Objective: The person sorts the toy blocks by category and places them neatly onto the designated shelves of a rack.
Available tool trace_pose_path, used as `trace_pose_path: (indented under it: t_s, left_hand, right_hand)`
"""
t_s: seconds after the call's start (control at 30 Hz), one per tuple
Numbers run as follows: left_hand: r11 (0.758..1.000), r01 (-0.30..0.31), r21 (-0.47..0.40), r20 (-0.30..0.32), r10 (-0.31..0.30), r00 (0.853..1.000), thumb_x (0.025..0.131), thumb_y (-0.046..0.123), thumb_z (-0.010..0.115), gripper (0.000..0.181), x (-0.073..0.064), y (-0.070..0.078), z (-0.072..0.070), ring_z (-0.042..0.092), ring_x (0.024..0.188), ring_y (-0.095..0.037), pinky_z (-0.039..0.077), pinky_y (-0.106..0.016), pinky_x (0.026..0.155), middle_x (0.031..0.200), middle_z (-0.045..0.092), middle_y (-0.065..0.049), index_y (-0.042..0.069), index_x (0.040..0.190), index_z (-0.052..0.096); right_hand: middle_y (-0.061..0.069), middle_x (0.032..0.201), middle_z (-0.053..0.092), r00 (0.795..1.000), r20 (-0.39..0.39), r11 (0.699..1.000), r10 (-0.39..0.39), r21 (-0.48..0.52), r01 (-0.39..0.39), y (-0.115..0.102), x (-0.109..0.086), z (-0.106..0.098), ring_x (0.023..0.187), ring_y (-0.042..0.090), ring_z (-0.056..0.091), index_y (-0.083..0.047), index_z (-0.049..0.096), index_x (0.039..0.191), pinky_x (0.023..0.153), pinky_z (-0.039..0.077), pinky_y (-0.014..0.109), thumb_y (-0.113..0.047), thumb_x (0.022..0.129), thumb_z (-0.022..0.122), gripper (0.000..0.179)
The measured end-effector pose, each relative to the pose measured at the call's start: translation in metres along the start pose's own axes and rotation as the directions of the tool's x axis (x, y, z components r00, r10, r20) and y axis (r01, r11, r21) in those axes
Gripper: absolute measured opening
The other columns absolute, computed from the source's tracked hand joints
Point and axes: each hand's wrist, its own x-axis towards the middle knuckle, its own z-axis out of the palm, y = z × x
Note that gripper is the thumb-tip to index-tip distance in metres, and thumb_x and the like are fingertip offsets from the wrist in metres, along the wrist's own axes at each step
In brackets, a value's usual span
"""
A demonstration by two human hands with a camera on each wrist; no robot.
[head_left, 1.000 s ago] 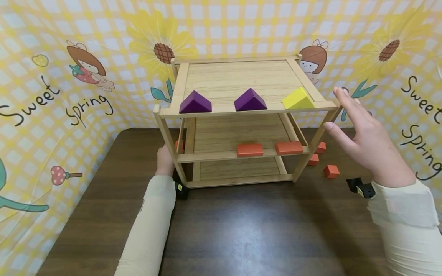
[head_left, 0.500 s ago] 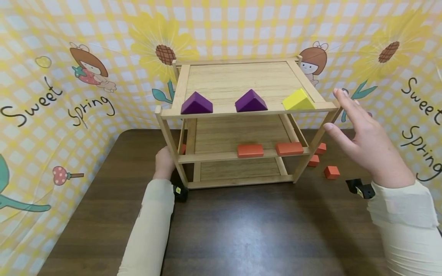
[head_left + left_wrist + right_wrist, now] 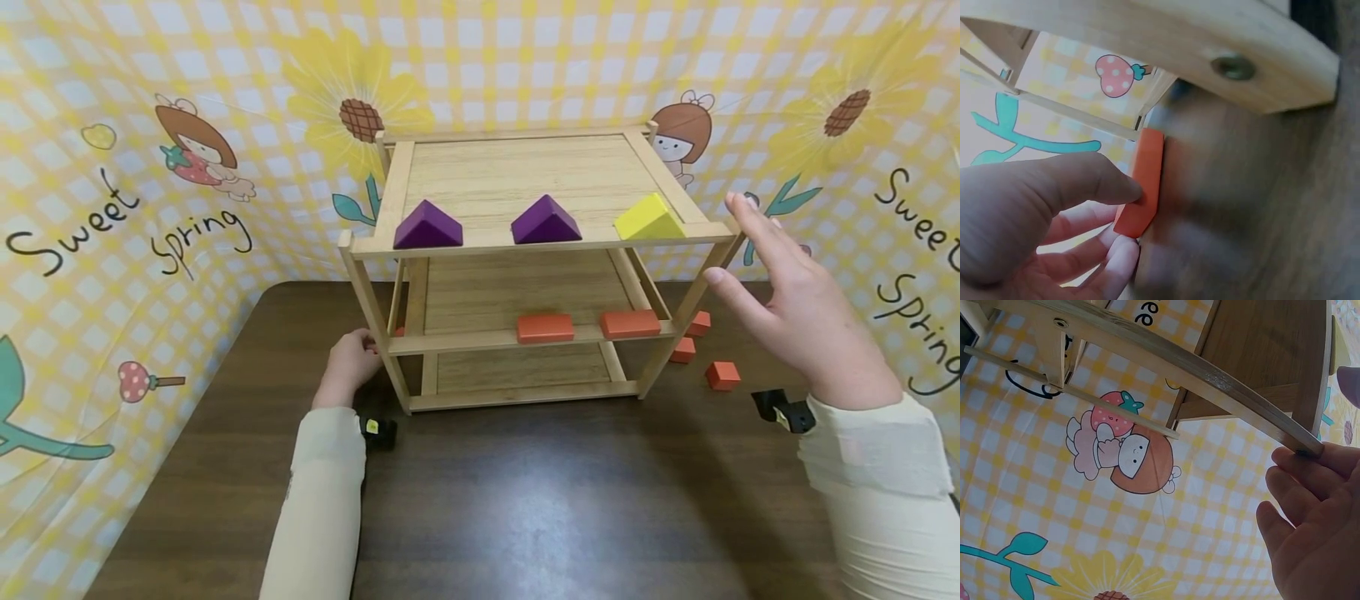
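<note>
My left hand (image 3: pixel 351 367) is low beside the left legs of a three-tier wooden shelf (image 3: pixel 555 167). In the left wrist view, its thumb and fingers pinch a long orange block (image 3: pixel 1146 181) near the dark tabletop. Most of this block is hidden by the hand in the head view. My right hand (image 3: pixel 810 317) is at the shelf's upper right corner, fingers mostly straight; its fingertips touch the corner post in the right wrist view. On the top tier stand two purple triangular blocks (image 3: pixel 546 220) and a yellow one (image 3: pixel 649 217). Two orange rectangular blocks (image 3: pixel 545 328) lie on the middle tier's front edge.
Several small orange blocks (image 3: pixel 722 376) lie on the dark wooden table (image 3: pixel 525 500) by the shelf's right legs. Another bit of orange (image 3: pixel 400 332) shows behind the left front leg. A yellow checked cloth (image 3: pixel 525 58) hangs behind and along both sides.
My left hand has drawn back from beside the shelf, toward me and slightly left, with the orange block in its fingers. The right hand and the blocks on the shelf stay put.
</note>
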Motion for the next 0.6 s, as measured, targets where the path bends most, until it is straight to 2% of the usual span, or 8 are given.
trace_pose_path:
  t_s: [0.23, 0.33, 0.53, 0.6]
  left_hand:
    - [0.999, -0.025, -0.031, -0.004, 0.025, 1.000, 0.094, 0.002, 0.054, 0.027, 0.0011, -0.0026, 0.0051, 0.053, 0.088, -0.031, 0.044, -0.040, 0.079, 0.100, 0.062, -0.020, -0.006, 0.119, 0.060]
    - [0.999, -0.047, -0.022, -0.011, 0.047, 0.999, 0.095, 0.001, 0.054, 0.027, 0.0023, -0.0025, 0.0077, 0.053, 0.088, -0.033, 0.044, -0.042, 0.078, 0.102, 0.062, -0.022, -0.006, 0.121, 0.060]
    - [0.996, -0.093, 0.003, -0.019, 0.093, 0.995, 0.097, 0.003, 0.057, 0.028, 0.0033, -0.0037, 0.0085, 0.056, 0.094, -0.037, 0.048, -0.049, 0.083, 0.113, 0.066, -0.027, -0.006, 0.122, 0.062]
    - [0.994, -0.111, 0.014, -0.020, 0.111, 0.994, 0.096, 0.004, 0.059, 0.026, 0.0030, -0.0048, 0.0084, 0.057, 0.093, -0.037, 0.048, -0.050, 0.084, 0.110, 0.066, -0.027, -0.005, 0.120, 0.063]
  right_hand:
    - [0.002, 0.165, 0.030, 1.000, -0.013, 1.000, -0.018, -0.002, 0.018, 0.0015, 0.0008, 0.0009, 0.152, 0.030, 0.026, -0.027, 0.026, 0.162, 0.124, 0.018, 0.048, -0.032, 0.103, 0.061, 0.069]
    - [0.002, 0.165, 0.029, 1.000, -0.011, 1.000, -0.017, 0.001, 0.017, 0.0016, 0.0005, 0.0010, 0.151, 0.031, 0.026, -0.027, 0.026, 0.162, 0.123, 0.018, 0.049, -0.032, 0.102, 0.061, 0.070]
    - [0.001, 0.165, 0.029, 1.000, -0.010, 1.000, -0.013, 0.010, 0.013, 0.0013, 0.0003, 0.0007, 0.151, 0.031, 0.026, -0.028, 0.026, 0.162, 0.123, 0.018, 0.050, -0.031, 0.102, 0.062, 0.070]
    - [0.001, 0.165, 0.029, 1.000, -0.016, 1.000, -0.020, 0.010, 0.020, 0.0013, 0.0006, 0.0012, 0.151, 0.031, 0.026, -0.028, 0.026, 0.162, 0.123, 0.018, 0.050, -0.031, 0.102, 0.062, 0.070]
